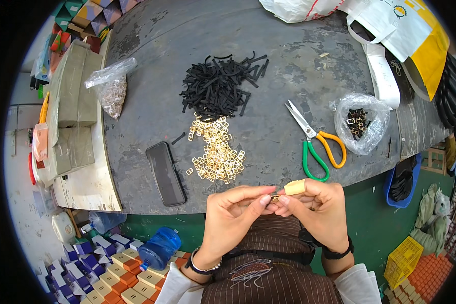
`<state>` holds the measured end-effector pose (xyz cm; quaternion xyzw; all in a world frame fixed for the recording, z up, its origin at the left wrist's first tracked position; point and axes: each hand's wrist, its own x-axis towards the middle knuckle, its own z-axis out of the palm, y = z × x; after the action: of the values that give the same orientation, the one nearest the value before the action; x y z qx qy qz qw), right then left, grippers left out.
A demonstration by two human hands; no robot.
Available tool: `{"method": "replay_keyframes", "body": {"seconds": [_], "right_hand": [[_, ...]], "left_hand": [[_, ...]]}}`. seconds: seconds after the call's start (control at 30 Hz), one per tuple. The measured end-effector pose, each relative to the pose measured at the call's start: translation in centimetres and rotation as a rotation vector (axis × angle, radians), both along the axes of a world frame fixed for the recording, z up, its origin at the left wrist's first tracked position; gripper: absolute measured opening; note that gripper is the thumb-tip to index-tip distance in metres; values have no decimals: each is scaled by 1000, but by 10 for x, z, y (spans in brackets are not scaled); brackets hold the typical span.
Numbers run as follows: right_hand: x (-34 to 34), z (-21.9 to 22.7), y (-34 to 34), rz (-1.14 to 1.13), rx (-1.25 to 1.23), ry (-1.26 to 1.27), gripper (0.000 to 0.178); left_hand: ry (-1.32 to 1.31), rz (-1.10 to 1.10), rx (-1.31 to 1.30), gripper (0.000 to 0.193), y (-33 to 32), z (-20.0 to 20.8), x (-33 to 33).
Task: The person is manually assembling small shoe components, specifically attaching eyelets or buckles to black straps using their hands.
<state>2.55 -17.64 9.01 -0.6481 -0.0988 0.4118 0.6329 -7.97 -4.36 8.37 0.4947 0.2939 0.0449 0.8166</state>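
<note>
Just past the table's near edge, my left hand (233, 215) and my right hand (316, 207) meet fingertip to fingertip. Between them they pinch a small gold buckle (274, 198), mostly covered by the thumbs and fingers; whether a black strip runs through it I cannot tell. Yellow tape (295, 187) wraps a finger of my right hand. Ahead on the table, a heap of gold buckles (218, 154) touches a pile of short black strips (215, 86). One loose black strip (178, 138) lies apart, left of the buckles.
Scissors (314, 139) with green and orange handles lie open at the right. Beside them is a clear bag (362, 124) of dark and gold pieces. A phone (166, 174) lies left, below another plastic bag (113, 91). White and yellow bags (390, 30) stand far right.
</note>
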Motion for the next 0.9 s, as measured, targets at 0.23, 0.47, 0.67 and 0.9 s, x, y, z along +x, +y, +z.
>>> {"method": "replay_keyframes", "body": {"seconds": [0.23, 0.47, 0.67, 0.9], "right_hand": [[-9, -1, 7, 2, -29, -186, 12], [-9, -2, 8, 0, 3, -146, 12], [-8, -2, 5, 25, 91, -98, 17], [-2, 4, 1, 80, 168, 56, 24]], "left_hand": [[34, 100, 275, 19, -12, -6, -1], [-17, 168, 186, 14, -14, -10, 2], [-35, 175, 208, 8, -13, -11, 3], [38, 177, 281, 9, -13, -3, 5]]}}
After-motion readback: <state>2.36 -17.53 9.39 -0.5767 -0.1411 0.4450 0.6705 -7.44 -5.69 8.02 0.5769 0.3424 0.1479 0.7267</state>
